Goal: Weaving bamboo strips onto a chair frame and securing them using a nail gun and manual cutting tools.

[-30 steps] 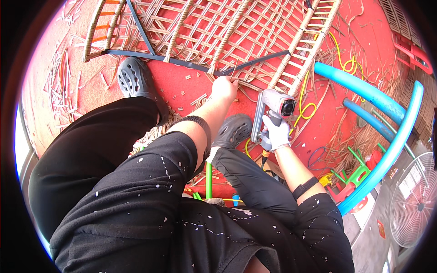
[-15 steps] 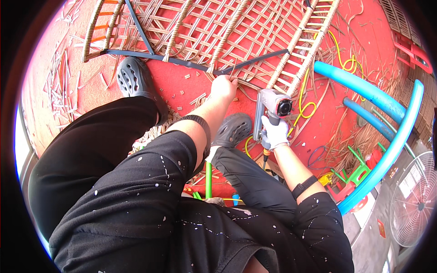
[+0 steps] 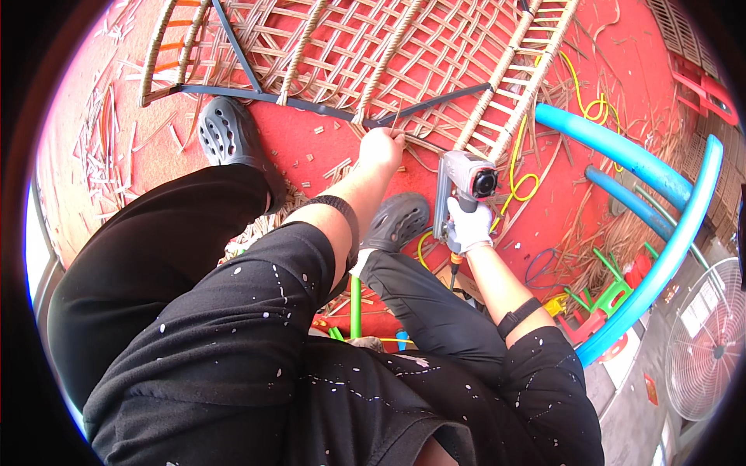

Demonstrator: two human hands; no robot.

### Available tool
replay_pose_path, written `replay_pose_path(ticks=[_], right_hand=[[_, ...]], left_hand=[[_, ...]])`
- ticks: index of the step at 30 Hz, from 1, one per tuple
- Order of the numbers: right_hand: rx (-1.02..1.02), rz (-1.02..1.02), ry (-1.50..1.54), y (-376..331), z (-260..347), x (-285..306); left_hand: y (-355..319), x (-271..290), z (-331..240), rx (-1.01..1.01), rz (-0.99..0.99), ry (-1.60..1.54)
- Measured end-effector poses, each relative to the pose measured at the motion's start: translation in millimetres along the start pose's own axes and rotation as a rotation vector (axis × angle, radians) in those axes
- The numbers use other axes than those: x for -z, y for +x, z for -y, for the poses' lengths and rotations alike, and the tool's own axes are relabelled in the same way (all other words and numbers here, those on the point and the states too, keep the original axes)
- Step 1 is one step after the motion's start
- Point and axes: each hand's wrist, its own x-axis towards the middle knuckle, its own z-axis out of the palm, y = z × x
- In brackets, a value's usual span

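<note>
The left hand, bare, is curled nearly closed, and a thin strand seems to be pinched at its fingertips, though the exact grip cannot be told. To its right and a little nearer the body, the handle of a grey nail gun is wrapped by the right hand, which is covered by a white glove. Directly ahead of both hands is set the woven panel, its near edge, a dark metal bar, run crosswise, with braided ribs pointed away; the far end is cut off, so its long axis cannot be judged. The bar is approached more closely by the left hand, while the wrapped side rail is neared by the gun; whether they touch cannot be told. Farther right, a yellow hose and a blue tube are seen; cut strips are scattered far left.
</note>
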Motion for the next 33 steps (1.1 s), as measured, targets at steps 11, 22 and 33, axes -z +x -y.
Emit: replay_pose_path(ticks=[11, 22, 33], right_hand=[[0.007, -0.006, 0.123, -6, 25, 13], [0.284, -0.040, 0.266, -57, 155, 28], [1.005, -0.134, 0.576, -290, 318, 65]], left_hand=[[6, 20, 15, -0.128, 0.008, 0.094], [-23, 136, -43, 0.007, -0.152, 0.177], [-105, 241, -48, -0.521, -0.237, 0.420]])
